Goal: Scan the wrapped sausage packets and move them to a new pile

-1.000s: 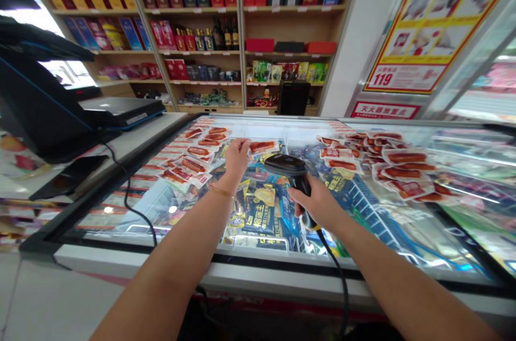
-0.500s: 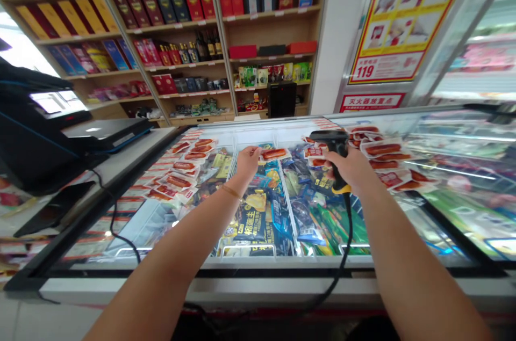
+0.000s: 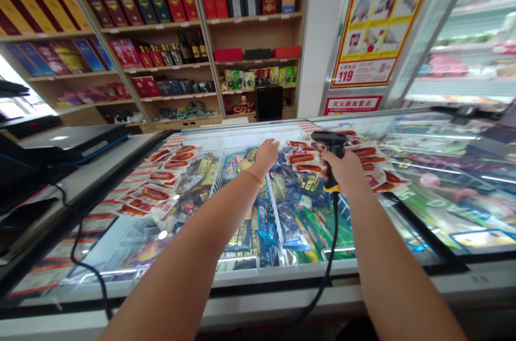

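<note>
My right hand (image 3: 347, 169) is wrapped around the grip of a black and yellow handheld barcode scanner (image 3: 329, 139), whose cable hangs down over the freezer front. My left hand (image 3: 267, 155), with a thin bracelet at the wrist, hovers above the freezer's glass. Its fingers are loosely bent and nothing shows in them. Just to its right lie several sausage packs (image 3: 303, 158) in clear wrapping, a small gap from the fingertips. More sausage packs (image 3: 368, 153) lie beyond my right hand, partly hidden by it. Another group of sausage packs (image 3: 155, 193) is spread on the left.
Under the glass, bagged frozen goods (image 3: 318, 223) fill wire baskets (image 3: 275, 215). A black device (image 3: 76, 142) stands on the counter at left, with a cable (image 3: 76, 247) running across the freezer's left side. Shelves (image 3: 258, 17) of boxes and bottles stand behind. A red poster (image 3: 382, 24) hangs at right.
My left hand has moved right and let go of a sausage pack, which now lies among those beside the scanner. The view has turned right; my right hand still holds the scanner.
</note>
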The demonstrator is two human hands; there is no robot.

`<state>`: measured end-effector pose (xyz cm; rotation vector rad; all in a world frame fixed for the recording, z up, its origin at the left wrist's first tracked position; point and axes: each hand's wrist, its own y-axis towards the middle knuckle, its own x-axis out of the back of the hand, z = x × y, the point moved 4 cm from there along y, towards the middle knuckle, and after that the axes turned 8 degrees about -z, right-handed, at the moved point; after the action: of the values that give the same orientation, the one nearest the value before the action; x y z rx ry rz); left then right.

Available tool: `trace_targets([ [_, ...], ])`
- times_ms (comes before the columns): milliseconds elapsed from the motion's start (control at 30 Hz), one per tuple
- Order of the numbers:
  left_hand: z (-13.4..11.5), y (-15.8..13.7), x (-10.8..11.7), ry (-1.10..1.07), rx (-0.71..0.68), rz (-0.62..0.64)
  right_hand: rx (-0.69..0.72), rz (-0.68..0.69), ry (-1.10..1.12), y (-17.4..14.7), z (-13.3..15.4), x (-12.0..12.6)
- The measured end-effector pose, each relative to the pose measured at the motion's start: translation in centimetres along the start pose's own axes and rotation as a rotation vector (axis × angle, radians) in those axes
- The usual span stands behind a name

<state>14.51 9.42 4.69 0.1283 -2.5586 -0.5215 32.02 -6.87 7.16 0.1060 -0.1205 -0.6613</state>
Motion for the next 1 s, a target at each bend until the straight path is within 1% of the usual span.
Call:
trace_targets([
  [33, 0.8, 0.3, 1.5, 0.043, 0.0, -0.017, -0.011, -0.029, 0.028, -0.3, 0.2, -0.3],
  [67, 1.7, 0.6, 3.2, 0.146, -0.007, -0.032, -0.021, -0.04, 0.059, -0.7, 0.4, -0.7],
  [133, 3.7, 1.2, 7.3, 0.253, 0.009, -0.073, -0.029, -0.009, 0.094, -1.6, 0.7, -1.8],
  [200, 5.6, 1.5, 11.8, 0.584, -0.05, -0.119, -0.017, 0.036, 0.079, -2.7, 0.9, -3.0],
  [267, 7.4, 1.6, 16.0, 0.926, -0.099, -0.139, 0.014, 0.075, 0.016, -3.7, 1.0, -4.1],
  [333, 9.1, 1.6, 19.5, 1.008, -0.076, -0.157, 0.052, 0.124, -0.082, -4.7, 1.0, -5.0],
  [367, 9.9, 1.6, 20.9, 1.033, -0.058, -0.162, 0.072, 0.152, -0.139, -5.1, 1.0, -5.4],
  [433, 11.3, 1.6, 22.7, 1.054, -0.024, -0.169, 0.109, 0.206, -0.252, -6.0, 1.0, -6.1],
  [500, 12.2, 1.7, 23.6, 1.077, -0.009, -0.167, 0.13, 0.256, -0.341, -6.6, 1.0, -6.6],
  [567, 12.6, 1.8, 23.9, 1.11, -0.017, -0.156, 0.145, 0.295, -0.389, -7.1, 1.0, -7.1],
  [667, 11.9, 1.8, 23.8, 1.15, -0.048, -0.131, 0.164, 0.312, -0.426, -7.3, 0.8, -7.4],
  [733, 10.6, 1.5, 23.5, 1.152, -0.08, -0.114, 0.167, 0.31, -0.454, -7.3, 0.6, -7.4],
  [833, 7.4, 0.4, 22.3, 1.124, -0.161, -0.086, 0.171, 0.317, -0.465, -7.3, 0.3, -7.4],
  [900, 5.2, -0.9, 20.8, 1.072, -0.209, -0.07, 0.156, 0.325, -0.435, -7.3, 0.2, -7.4],
  [1000, 2.9, -3.6, 17.6, 0.892, -0.188, 0.032, 0.126, 0.323, -0.374, -7.3, 0.0, -7.3],
])
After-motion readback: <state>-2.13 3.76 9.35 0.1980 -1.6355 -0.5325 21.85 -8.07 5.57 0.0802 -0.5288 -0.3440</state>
